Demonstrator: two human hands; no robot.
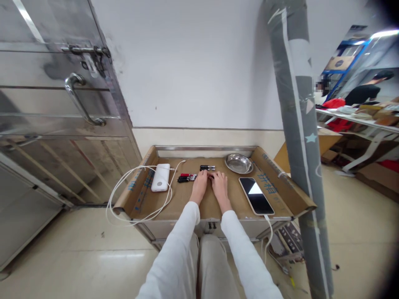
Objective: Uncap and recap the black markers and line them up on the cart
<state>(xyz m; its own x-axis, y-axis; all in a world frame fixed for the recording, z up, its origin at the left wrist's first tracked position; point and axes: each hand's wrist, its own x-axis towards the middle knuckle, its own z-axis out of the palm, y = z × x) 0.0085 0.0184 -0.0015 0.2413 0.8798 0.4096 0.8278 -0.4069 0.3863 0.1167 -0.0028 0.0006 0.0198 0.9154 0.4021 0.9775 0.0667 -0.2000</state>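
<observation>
Both hands rest side by side on a cardboard-covered table (pixel 183 199). My left hand (pixel 200 183) lies with its fingers curled at the right end of a small bunch of red and black markers (pixel 186 178). My right hand (pixel 219 184) sits beside it, fingers bent down onto the cardboard; whether either hand grips a marker is hidden. A single black marker (pixel 207 167) lies just beyond the fingertips.
A white power bank (pixel 161 177) with a looping white cable (pixel 124 199) lies at the left. A steel dish (pixel 238 163) and a phone (pixel 256 195) on a charging cable lie to the right. A metal door stands left, a grey rolled mat (pixel 294 124) right, people at a far table.
</observation>
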